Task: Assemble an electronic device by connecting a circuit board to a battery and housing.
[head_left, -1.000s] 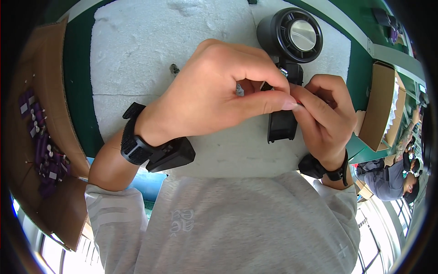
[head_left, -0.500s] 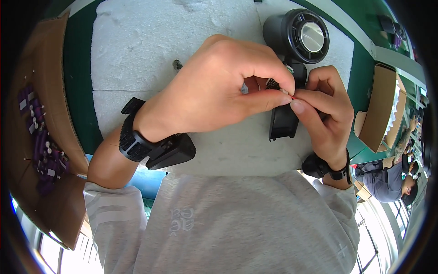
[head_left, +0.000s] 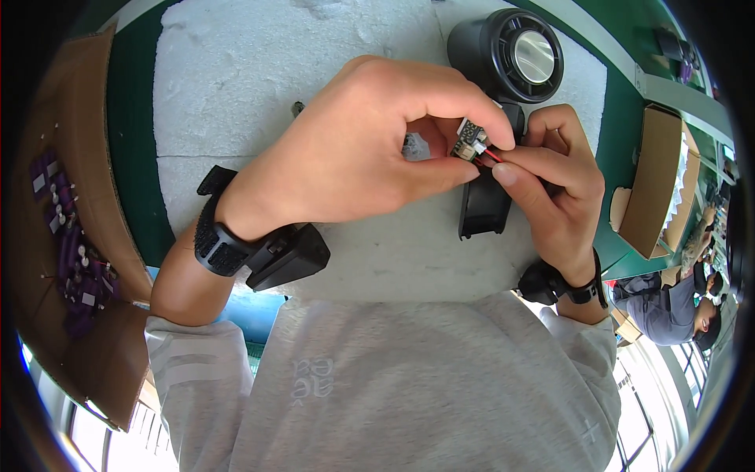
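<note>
My left hand [head_left: 377,145] curls around a small circuit board [head_left: 465,139], its thumb and index finger apart at the board's edges; its other fingers are hidden behind. A white plug [head_left: 480,147] sits at the board's edge, with thin red and black wires [head_left: 493,156] leading from it. My right hand [head_left: 558,177] pinches those wires between thumb and index finger. Beneath both hands lies an open black plastic housing [head_left: 484,212], a handle-like shell reaching up toward a round black fan-like head [head_left: 523,55] with a silver centre. I cannot tell whether the plug is fully seated.
White foam sheet [head_left: 228,86] covers the green bench. At left a cardboard box [head_left: 126,259] holds several purple battery-like packs [head_left: 75,252]. Another cardboard box [head_left: 657,181] stands at right, and a person [head_left: 664,311] sits beyond it. A small dark piece [head_left: 297,108] lies by my left forearm.
My left thumb and index finger have spread from their pinch, so the board, white plug and wires now show. My right hand has shifted slightly and keeps its pinch.
</note>
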`<action>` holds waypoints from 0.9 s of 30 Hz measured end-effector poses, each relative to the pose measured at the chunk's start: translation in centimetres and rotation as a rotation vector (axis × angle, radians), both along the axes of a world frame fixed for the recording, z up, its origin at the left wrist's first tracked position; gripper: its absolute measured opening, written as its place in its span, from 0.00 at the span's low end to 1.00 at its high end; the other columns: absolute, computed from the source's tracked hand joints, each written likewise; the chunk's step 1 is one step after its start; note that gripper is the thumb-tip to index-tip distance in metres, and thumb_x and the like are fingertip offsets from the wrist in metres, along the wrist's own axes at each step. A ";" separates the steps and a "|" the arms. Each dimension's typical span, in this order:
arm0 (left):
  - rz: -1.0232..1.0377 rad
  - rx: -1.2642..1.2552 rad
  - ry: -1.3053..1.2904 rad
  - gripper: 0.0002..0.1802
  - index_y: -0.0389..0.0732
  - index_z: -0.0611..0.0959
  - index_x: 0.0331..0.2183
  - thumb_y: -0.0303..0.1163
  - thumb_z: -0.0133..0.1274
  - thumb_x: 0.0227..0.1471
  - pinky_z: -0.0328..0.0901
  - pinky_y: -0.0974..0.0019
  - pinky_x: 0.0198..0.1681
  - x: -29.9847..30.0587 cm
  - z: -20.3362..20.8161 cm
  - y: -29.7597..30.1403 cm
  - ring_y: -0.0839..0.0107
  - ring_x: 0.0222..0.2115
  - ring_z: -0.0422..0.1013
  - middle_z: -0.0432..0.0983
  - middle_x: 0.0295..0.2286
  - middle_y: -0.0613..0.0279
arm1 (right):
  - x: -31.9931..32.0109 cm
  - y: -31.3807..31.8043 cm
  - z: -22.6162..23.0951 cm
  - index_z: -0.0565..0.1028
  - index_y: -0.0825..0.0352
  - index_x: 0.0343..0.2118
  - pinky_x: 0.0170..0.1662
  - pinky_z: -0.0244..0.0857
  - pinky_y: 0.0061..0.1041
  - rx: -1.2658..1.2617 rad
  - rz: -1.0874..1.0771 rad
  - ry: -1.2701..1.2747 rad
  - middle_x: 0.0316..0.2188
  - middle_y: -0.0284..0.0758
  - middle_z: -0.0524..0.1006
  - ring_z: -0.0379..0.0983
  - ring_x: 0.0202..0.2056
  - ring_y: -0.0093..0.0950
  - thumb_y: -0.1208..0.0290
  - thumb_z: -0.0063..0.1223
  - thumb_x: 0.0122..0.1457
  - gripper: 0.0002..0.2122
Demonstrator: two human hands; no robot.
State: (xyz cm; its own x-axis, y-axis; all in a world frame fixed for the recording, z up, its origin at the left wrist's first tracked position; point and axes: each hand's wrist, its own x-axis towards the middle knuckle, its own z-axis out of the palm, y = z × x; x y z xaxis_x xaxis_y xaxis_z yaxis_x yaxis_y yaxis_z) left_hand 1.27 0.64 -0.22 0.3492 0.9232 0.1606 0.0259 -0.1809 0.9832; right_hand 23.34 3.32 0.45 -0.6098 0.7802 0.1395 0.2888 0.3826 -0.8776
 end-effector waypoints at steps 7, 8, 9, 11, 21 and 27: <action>-0.031 0.002 -0.029 0.20 0.37 0.81 0.40 0.11 0.57 0.42 0.71 0.72 0.38 -0.3 0.0 0.2 0.71 0.36 0.74 0.77 0.36 0.60 | 0.0 0.0 -0.1 0.82 0.67 0.32 0.26 0.52 0.18 -0.023 0.009 0.017 0.29 0.30 0.62 0.59 0.25 0.19 0.78 0.64 0.48 0.07; -0.030 0.001 -0.030 0.20 0.37 0.81 0.40 0.11 0.57 0.42 0.71 0.72 0.38 -0.3 0.0 0.2 0.71 0.36 0.74 0.77 0.36 0.60 | 0.0 0.0 -0.1 0.82 0.67 0.32 0.26 0.52 0.18 -0.023 0.014 0.015 0.29 0.30 0.62 0.58 0.25 0.19 0.78 0.64 0.48 0.07; -0.029 -0.002 -0.029 0.20 0.36 0.81 0.40 0.10 0.57 0.43 0.71 0.71 0.38 -0.3 0.0 0.2 0.71 0.37 0.74 0.77 0.37 0.60 | 0.0 0.0 -0.1 0.82 0.67 0.32 0.26 0.52 0.18 -0.023 0.018 0.013 0.29 0.30 0.62 0.58 0.25 0.19 0.78 0.64 0.48 0.07; -0.027 -0.009 -0.028 0.20 0.36 0.80 0.41 0.10 0.56 0.43 0.71 0.70 0.39 -0.3 0.0 0.3 0.71 0.38 0.74 0.77 0.38 0.59 | 0.0 0.0 -0.2 0.82 0.67 0.32 0.26 0.51 0.18 -0.024 0.016 0.014 0.29 0.30 0.62 0.58 0.25 0.19 0.78 0.64 0.48 0.07; -0.078 -0.115 -0.149 0.21 0.33 0.79 0.43 0.08 0.54 0.44 0.71 0.69 0.43 -0.6 -0.1 0.3 0.71 0.39 0.74 0.77 0.39 0.57 | 0.0 0.0 -0.3 0.81 0.67 0.32 0.25 0.51 0.17 -0.010 0.008 0.013 0.29 0.30 0.63 0.58 0.24 0.18 0.78 0.64 0.48 0.07; -0.086 -0.163 -0.168 0.22 0.32 0.79 0.44 0.08 0.53 0.44 0.72 0.69 0.43 -0.8 -0.2 0.5 0.71 0.39 0.74 0.77 0.40 0.56 | 0.0 0.0 -0.3 0.81 0.67 0.32 0.25 0.51 0.17 -0.004 -0.001 0.010 0.29 0.30 0.63 0.59 0.24 0.18 0.78 0.64 0.48 0.07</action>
State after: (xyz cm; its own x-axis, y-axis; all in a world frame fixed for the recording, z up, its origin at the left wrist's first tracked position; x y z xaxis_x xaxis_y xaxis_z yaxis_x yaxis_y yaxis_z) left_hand 0.51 1.11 -0.44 0.4088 0.9096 0.0744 -0.1493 -0.0138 0.9887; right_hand 23.30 3.33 0.13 -0.6076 0.7814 0.1425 0.2802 0.3787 -0.8821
